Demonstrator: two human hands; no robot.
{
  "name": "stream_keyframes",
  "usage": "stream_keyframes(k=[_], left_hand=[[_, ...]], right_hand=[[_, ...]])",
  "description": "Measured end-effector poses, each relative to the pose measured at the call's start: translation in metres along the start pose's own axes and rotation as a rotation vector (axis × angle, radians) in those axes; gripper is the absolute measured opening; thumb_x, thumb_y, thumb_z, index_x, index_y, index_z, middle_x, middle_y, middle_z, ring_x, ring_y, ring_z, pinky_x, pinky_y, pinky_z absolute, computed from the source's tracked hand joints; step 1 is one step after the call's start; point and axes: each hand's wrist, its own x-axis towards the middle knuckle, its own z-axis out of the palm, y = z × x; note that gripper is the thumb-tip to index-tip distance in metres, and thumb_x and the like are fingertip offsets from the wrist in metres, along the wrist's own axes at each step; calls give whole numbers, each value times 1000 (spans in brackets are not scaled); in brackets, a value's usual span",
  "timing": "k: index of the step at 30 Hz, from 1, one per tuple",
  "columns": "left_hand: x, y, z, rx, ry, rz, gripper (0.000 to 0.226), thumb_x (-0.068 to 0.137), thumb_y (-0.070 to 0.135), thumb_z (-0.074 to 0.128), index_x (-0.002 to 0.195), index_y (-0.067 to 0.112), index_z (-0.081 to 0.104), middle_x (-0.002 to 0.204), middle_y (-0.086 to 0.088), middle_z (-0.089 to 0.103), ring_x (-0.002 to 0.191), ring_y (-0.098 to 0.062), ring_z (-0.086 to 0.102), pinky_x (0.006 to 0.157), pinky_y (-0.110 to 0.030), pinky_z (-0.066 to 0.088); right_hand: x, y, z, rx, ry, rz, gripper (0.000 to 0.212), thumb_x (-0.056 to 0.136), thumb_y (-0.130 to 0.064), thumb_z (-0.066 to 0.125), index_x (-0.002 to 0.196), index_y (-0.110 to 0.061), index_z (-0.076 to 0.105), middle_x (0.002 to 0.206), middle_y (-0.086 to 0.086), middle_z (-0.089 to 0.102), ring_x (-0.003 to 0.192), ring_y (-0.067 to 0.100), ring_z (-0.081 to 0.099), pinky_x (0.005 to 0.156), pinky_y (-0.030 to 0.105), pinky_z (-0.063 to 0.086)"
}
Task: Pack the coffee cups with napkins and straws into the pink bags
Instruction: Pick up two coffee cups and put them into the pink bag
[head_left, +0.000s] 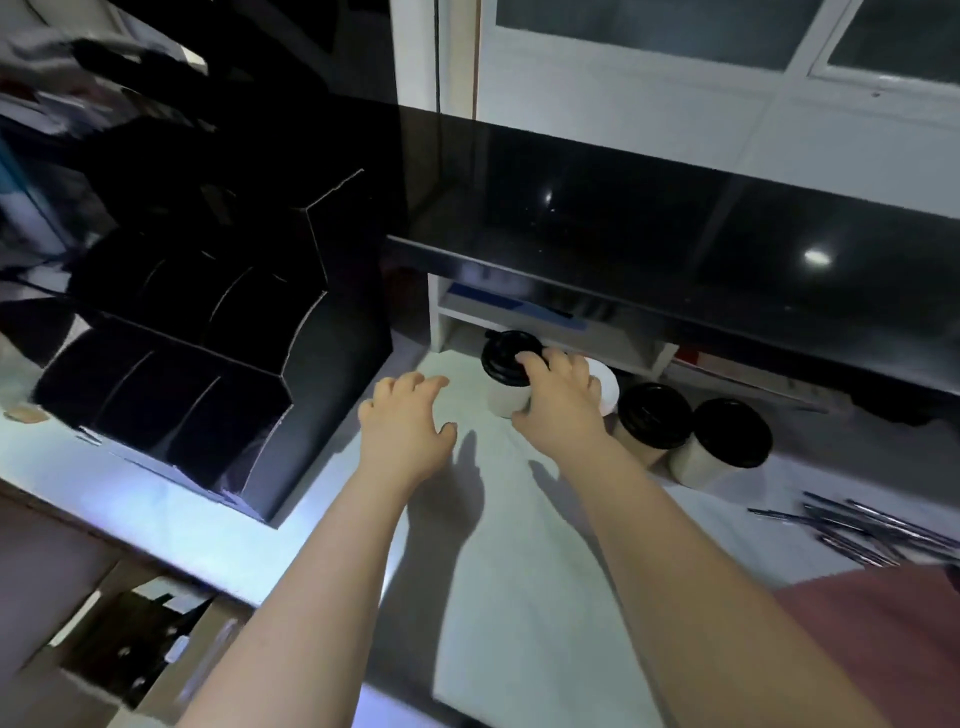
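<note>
A white coffee cup with a black lid (503, 374) stands at the back of the counter, and my right hand (558, 402) grips it round the side and lid. My left hand (408, 421) hovers to the left of it, fingers spread and loosely bent, holding nothing. Two more lidded cups (652, 423) (724, 441) stand to the right. A pale flat bag or sheet (519, 571) lies on the counter under my arms. Dark straws (878, 525) lie at the right edge. A pink bag (883, 639) shows at the lower right.
A black tiered cardboard holder (171, 395) fills the left of the counter. A dark glossy shelf (675, 244) overhangs the cups, with a white rack (545, 332) beneath it. A white disc (608, 387) sits behind my right hand. Open boxes (130, 649) lie at the lower left.
</note>
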Motion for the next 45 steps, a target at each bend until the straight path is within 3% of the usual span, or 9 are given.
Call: stream_keyframes(k=[5,10,12,15,21,26,36,40,45], left_hand=[[14,-28,8,-69,19,-47,57,83,35,63,138,31,48,141,4,47,128,-28,35,98,-44,34],[10,-39,17,-90,-3,-52,58,82,39,64,138,31,49,142,3,47,129,-29,35,100,-44,35],[7,-39,20,-102,-2,-66,59,82,39,64,138,30,49,142,1,47,129,-29,35,100,-44,35],[-1,-36,21,-138,8,-94,58,82,38,65,138,29,50,141,0,48,129,-29,36,100,-44,36],[-27,-16,-7,-159,76,-114,61,79,35,68,137,32,49,142,4,46,129,-27,33,101,-43,32],[-67,30,-41,-130,191,-29,58,78,35,70,133,32,53,138,4,50,128,-27,36,99,-44,35],[-211,163,-46,-209,246,96,49,81,30,68,129,29,58,134,3,55,126,-28,38,95,-42,37],[-252,231,-40,-313,224,257,42,83,28,69,124,28,61,127,6,60,121,-25,43,93,-39,40],[-262,306,-42,-504,103,472,29,87,22,67,116,22,68,112,6,63,110,-19,54,94,-34,45]], right_hand=[[64,-24,27,-261,-75,82,92,77,-61,61,149,-29,14,155,18,20,141,44,11,109,61,12],[64,-36,47,-342,93,-3,73,82,-35,64,142,-28,24,147,23,28,131,45,29,114,58,11],[56,-36,46,-298,108,-90,74,78,-28,69,139,-30,29,144,20,29,129,43,31,115,55,13],[37,-36,38,-154,84,-175,73,76,-27,72,137,-30,32,142,14,28,127,36,29,111,47,27],[-31,-28,-1,270,139,-194,73,72,-27,76,135,-30,40,137,5,29,126,29,30,104,44,37],[-105,-1,-41,329,182,-184,72,75,-26,75,137,-31,40,139,1,26,129,26,31,102,46,41],[-284,97,-128,343,474,-263,74,75,-27,78,136,-34,39,141,-8,21,131,19,28,101,28,33],[-337,157,-165,436,608,-179,71,73,-28,79,134,-33,43,137,-5,28,126,18,35,97,26,38],[-370,222,-196,438,670,1,70,73,-26,80,131,-36,42,135,-7,27,127,18,33,96,22,33]])
